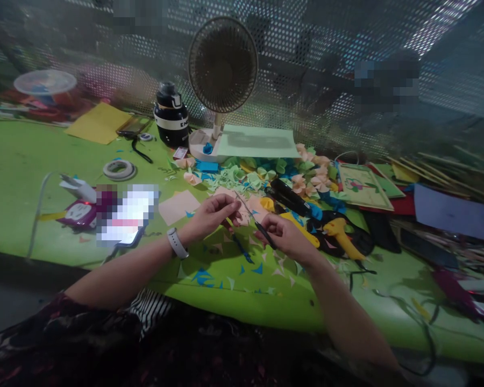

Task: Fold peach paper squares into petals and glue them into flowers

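Note:
My left hand, with a white band at the wrist, pinches a small piece of peach paper. My right hand is closed on a pair of scissors with dark handles. Their thin metal blades point up and left, beside the paper; whether they touch it I cannot tell. Below the hands, small blue and pale paper scraps are scattered. A dark blue, slim object lies under my fingers. Square peach sheets rest left of my left hand.
Behind the hands is a heap of folded paper flowers and green clippings. A black stapler and a yellow glue gun lie to the right. A phone, tape roll, dark bottle and fan stand or lie around.

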{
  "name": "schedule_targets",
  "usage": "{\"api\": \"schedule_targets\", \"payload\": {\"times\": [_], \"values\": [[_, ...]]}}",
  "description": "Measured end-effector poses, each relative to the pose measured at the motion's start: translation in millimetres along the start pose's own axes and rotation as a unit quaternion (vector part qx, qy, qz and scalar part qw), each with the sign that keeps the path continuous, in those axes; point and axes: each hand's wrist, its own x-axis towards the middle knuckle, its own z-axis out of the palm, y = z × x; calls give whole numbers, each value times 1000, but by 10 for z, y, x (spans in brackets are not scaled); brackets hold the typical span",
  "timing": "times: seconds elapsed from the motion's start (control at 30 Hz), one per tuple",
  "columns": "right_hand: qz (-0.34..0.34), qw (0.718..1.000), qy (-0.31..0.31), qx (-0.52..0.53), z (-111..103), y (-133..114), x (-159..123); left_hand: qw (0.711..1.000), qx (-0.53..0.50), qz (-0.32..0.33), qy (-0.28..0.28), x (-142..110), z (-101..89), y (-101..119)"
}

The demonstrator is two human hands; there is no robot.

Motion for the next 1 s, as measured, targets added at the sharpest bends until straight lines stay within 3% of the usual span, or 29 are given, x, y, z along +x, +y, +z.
{"api": "schedule_targets", "payload": {"times": [0.43,1.0], "values": [[-11,1000,-5,-24,-51,10,11,1000,-14,-26,10,20,-23,16],[-25,998,-35,-37,-35,33,18,999,-20,-38,-34,17,-31,-5]]}}
